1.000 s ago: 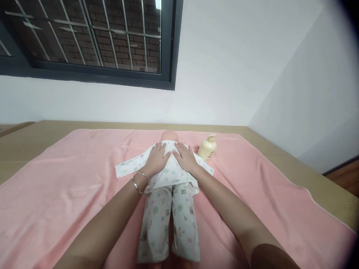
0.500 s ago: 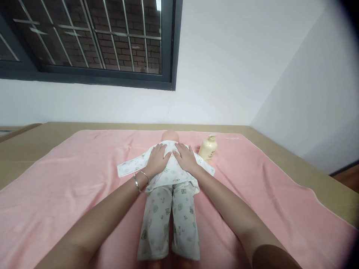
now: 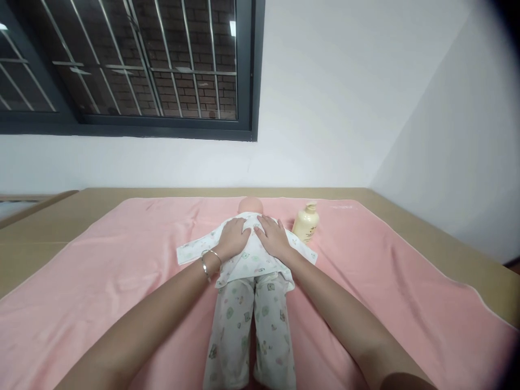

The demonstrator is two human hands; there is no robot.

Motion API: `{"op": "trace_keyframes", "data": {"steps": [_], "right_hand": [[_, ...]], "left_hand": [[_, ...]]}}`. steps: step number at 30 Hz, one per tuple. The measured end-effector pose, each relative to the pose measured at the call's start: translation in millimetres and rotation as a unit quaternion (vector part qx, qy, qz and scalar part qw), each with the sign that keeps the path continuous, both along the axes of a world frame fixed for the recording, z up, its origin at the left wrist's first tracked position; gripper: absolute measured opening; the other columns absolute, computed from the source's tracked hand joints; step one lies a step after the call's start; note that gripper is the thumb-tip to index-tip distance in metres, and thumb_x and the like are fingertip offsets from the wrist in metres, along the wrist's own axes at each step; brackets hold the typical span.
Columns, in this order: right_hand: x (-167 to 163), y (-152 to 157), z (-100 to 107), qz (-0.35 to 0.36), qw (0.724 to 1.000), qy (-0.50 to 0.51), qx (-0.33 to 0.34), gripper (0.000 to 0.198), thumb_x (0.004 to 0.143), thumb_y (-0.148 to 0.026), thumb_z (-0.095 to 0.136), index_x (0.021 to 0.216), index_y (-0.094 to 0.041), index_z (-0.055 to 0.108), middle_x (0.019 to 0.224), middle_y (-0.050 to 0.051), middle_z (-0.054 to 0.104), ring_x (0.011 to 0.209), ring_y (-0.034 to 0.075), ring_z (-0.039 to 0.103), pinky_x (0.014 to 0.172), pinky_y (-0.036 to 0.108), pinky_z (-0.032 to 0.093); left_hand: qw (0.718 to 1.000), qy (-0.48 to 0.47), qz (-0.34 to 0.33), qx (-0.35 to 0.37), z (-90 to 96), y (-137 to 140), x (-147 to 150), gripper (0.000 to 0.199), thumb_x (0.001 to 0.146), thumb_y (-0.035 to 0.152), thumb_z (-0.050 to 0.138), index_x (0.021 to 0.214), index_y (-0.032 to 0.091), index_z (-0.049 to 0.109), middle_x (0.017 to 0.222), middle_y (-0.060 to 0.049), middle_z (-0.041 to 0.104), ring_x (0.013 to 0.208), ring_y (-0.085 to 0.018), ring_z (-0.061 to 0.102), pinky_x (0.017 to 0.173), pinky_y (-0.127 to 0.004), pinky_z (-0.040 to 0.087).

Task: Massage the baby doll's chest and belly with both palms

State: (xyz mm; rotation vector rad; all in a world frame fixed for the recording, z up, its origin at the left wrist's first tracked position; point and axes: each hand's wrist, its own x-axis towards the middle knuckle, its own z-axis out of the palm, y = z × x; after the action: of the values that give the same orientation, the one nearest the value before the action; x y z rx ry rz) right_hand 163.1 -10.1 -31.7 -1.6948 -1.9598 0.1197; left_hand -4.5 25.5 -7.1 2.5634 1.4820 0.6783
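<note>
A baby doll (image 3: 254, 265) in a white printed top and matching trousers lies stretched out with its head at the far end. Its face does not show; only the smooth top of the head is visible. My left hand (image 3: 234, 238) rests flat on the left side of the upper body, a silver bangle (image 3: 206, 265) around that wrist. On the right side of the upper body lies my right hand (image 3: 273, 236), also flat with fingers stretched. The two thumbs point toward each other near the middle. Neither hand grips anything.
A pale yellow pump bottle (image 3: 306, 222) stands right beside the doll's right-hand sleeve. Beneath everything is a pink blanket (image 3: 122, 276), spread over a tan surface (image 3: 436, 241). Behind rise a white wall (image 3: 317, 108) and a dark-framed barred window (image 3: 170, 129).
The view has tilted up slightly, so everything sits a little lower in the picture. Both hands stay flat on the doll, with barely any shift across the top.
</note>
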Motion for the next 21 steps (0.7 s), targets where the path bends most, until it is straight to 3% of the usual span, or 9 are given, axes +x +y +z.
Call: {"op": "trace_keyframes", "data": {"steps": [4,9,21], "right_hand": [[0,0,0,0.001,1.000,-0.002,-0.003,0.058,0.103,-0.052,0.021,0.149,-0.020,0.038,0.157,0.010,0.036,0.146,0.024,0.028,0.119,0.050,0.011],[1,0,0,0.003,1.000,-0.001,-0.002,0.059,0.103,-0.053,0.019,0.149,-0.021,0.038,0.156,0.010,0.037,0.146,0.023,0.028,0.119,0.050,0.011],[1,2,-4,0.000,1.000,0.003,0.012,0.058,0.103,-0.054,0.020,0.147,-0.022,0.040,0.155,0.009,0.040,0.145,0.023,0.030,0.119,0.051,0.012]], "left_hand": [[0.999,0.005,0.048,-0.007,7.6,-3,9,0.030,0.093,0.034,0.042,0.103,0.016,0.064,0.104,-0.013,0.069,0.102,-0.028,0.063,0.091,-0.039,0.046],[0.998,-0.018,0.055,0.021,0.0,-4,11,0.033,0.094,0.036,0.043,0.110,0.016,0.063,0.112,-0.013,0.069,0.109,-0.027,0.061,0.097,-0.038,0.042],[0.998,-0.018,0.050,0.043,-4.3,-2,10,0.032,0.093,0.034,0.046,0.111,0.015,0.064,0.110,-0.012,0.070,0.109,-0.028,0.062,0.096,-0.038,0.043]]}}
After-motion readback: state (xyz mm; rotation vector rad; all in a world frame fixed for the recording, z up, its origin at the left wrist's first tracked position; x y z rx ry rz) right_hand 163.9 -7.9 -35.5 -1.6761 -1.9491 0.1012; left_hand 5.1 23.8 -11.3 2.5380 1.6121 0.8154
